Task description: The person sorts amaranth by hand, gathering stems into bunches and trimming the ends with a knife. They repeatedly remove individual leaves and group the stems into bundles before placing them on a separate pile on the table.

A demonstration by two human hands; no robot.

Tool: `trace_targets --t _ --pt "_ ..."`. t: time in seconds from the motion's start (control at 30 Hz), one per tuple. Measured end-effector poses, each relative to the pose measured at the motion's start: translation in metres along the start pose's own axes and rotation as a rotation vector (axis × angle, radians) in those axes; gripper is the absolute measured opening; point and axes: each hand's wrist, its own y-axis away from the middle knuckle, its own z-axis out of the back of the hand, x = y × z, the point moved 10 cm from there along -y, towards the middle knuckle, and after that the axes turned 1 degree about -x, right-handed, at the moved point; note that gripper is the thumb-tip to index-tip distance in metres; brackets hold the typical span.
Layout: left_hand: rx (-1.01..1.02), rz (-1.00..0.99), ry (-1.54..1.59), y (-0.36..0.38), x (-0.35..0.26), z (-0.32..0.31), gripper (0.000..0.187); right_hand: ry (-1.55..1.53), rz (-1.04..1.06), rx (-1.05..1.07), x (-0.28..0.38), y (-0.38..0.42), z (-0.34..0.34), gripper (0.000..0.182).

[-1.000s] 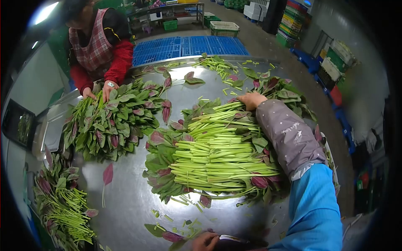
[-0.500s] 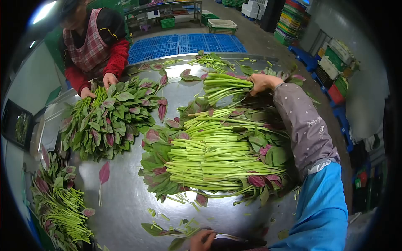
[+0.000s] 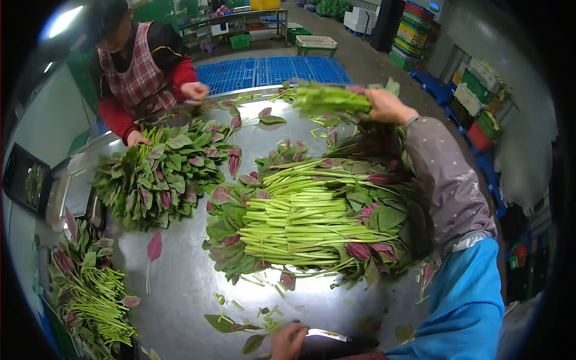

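Observation:
My right hand [image 3: 389, 107] is closed round a bunch of amaranth greens [image 3: 330, 99], lifted over the far side of the table and blurred by motion. Below it lies a large pile of amaranth [image 3: 300, 222], its green stems side by side and its green and purple leaves at both ends. At the near edge, my left hand [image 3: 290, 341] is closed on a knife [image 3: 327, 334], whose shiny blade points right; its handle is hidden. Cut stem pieces [image 3: 273, 312] and a few leaves [image 3: 222, 324] lie beside that hand.
A co-worker [image 3: 141, 72] in a checked apron stands at the far left, one hand on another leafy heap [image 3: 165, 174]. More amaranth [image 3: 96, 300] lies at the left edge. Blue pallets [image 3: 270, 72] and stacked crates [image 3: 414, 33] stand beyond the metal table [image 3: 180, 288].
My right hand has risen slightly and moved right with its bunch. The co-worker's one hand has lifted off the leafy heap. My left hand has barely moved.

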Motion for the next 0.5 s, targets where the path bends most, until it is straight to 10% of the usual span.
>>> trace_targets --t 0.27,0.5 --pt "0.091 0.123 0.224 0.016 -0.004 -0.008 0.011 -0.239 0.095 -0.419 0.049 0.072 0.212 0.038" --pt "-0.222 0.134 0.465 -0.015 -0.045 0.085 0.042 -1.459 0.062 -0.250 0.135 0.156 0.213 0.026"
